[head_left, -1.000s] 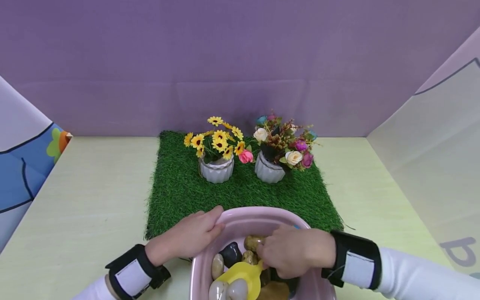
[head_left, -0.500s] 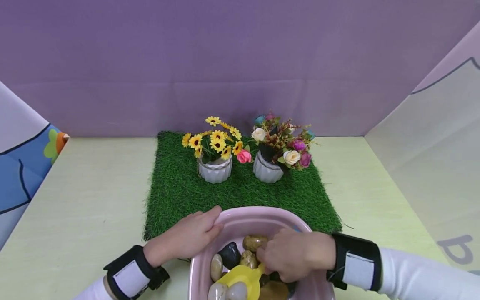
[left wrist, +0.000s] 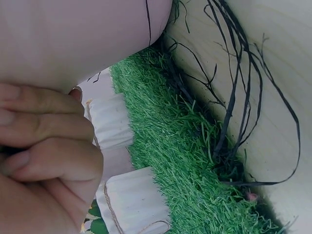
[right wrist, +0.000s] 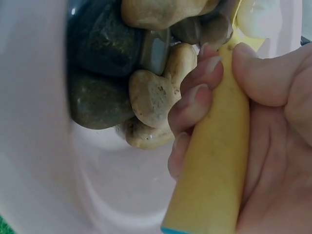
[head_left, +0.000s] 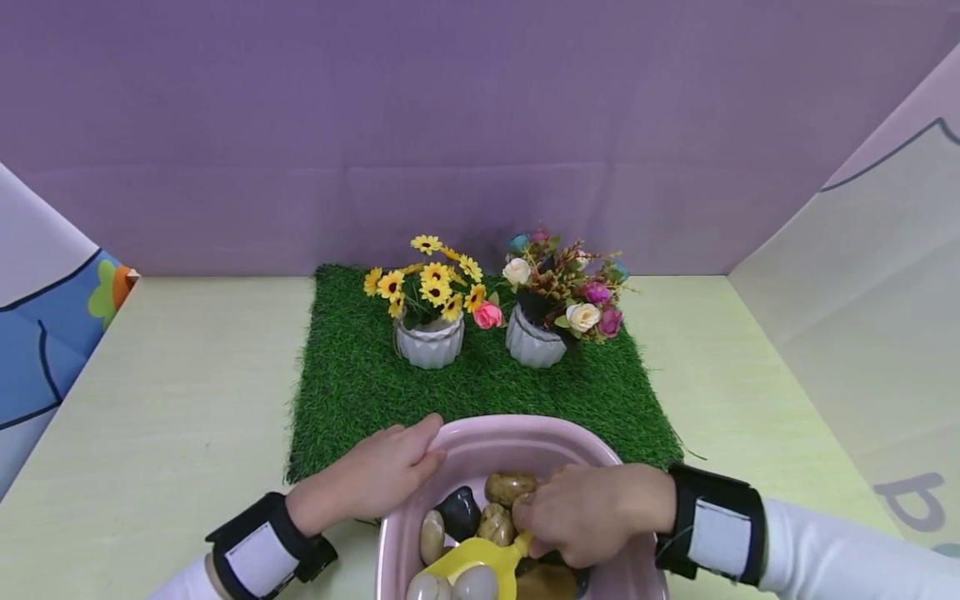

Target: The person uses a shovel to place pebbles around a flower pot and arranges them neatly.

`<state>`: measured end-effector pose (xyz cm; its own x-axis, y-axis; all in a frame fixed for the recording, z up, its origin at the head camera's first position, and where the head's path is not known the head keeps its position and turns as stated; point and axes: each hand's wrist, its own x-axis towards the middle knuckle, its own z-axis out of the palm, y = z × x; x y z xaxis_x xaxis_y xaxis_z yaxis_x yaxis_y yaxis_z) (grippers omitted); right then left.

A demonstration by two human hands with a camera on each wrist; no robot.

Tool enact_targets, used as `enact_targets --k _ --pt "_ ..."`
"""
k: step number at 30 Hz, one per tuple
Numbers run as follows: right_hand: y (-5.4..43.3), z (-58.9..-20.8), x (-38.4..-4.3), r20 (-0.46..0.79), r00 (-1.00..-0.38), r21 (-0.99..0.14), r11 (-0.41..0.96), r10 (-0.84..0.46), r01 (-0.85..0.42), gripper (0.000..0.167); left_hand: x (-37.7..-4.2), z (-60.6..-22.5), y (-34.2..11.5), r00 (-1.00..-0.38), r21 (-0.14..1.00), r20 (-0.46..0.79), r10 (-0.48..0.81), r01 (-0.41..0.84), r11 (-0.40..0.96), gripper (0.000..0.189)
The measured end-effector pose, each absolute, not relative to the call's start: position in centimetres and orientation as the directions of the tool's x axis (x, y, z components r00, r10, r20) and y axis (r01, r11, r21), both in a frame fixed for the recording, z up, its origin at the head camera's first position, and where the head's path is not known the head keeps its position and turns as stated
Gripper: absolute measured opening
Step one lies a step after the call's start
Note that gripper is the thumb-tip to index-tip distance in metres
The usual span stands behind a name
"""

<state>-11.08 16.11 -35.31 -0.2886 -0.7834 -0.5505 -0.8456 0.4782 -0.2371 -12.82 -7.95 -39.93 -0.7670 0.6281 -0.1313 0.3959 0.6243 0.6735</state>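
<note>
My left hand [head_left: 378, 473] grips the far-left rim of a pink basin [head_left: 517, 437], its fingers curled under the outer side in the left wrist view. Inside the basin, my right hand [head_left: 588, 512] is wrapped round the yellow handle of a toy shovel [right wrist: 214, 141], thumb pressed along it. Two pale stones [head_left: 476, 582] sit on the shovel's blade. Around it lie several smooth stones: a black stone [head_left: 459, 512], a mottled brown stone [head_left: 510, 487] and a beige stone [head_left: 432, 536]. The near part of the basin is out of frame.
Behind the basin lies a green turf mat [head_left: 360, 392]. On it stand a white pot of yellow flowers [head_left: 429, 342] and a white pot of mixed roses [head_left: 536, 340]. Black loose strands [left wrist: 234, 97] trail from the mat's edge on the pale table [head_left: 180, 400].
My right hand and the shovel have shifted slightly toward me, with the two pale stones still on the blade. The left hand keeps its grip on the rim.
</note>
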Motion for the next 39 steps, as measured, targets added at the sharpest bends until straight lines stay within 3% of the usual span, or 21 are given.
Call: enact_targets --k 14,17,25,29,33,39 --pt "16.8 -34.9 -11.8 -0.515 -0.252 -0.381 0.482 -0.819 -0.789 0.003 -12.7 -40.0 -8.0 -0.763 0.677 -0.147 0.629 0.386 0.626 0.011" --pt "17.1 -34.8 -12.1 -0.515 -0.254 -0.398 0.491 -0.819 -0.775 0.007 -12.8 -40.0 -8.0 -0.761 0.679 -0.138 0.634 0.393 0.619 0.011" --pt "17.7 -34.0 -12.5 -0.515 -0.305 -0.382 0.533 -0.801 -0.755 0.018 -12.8 -39.9 -8.0 -0.760 0.682 -0.134 0.636 0.395 0.616 0.012" --pt "18.1 -33.4 -12.9 -0.529 -0.362 -0.381 0.596 -0.768 -0.707 0.008 -12.9 -40.0 -8.0 -0.761 0.684 -0.136 0.635 0.391 0.615 0.012" --pt "18.7 -32.6 -13.4 -0.532 -0.408 -0.376 0.639 -0.742 -0.671 0.012 -12.9 -40.0 -8.0 -0.763 0.684 -0.134 0.633 0.391 0.616 0.012" --pt "20.1 -31.6 -13.9 -0.497 -0.433 -0.395 0.640 -0.752 -0.659 0.010 -13.0 -39.9 -8.1 -0.759 0.684 -0.138 0.636 0.391 0.616 0.012"
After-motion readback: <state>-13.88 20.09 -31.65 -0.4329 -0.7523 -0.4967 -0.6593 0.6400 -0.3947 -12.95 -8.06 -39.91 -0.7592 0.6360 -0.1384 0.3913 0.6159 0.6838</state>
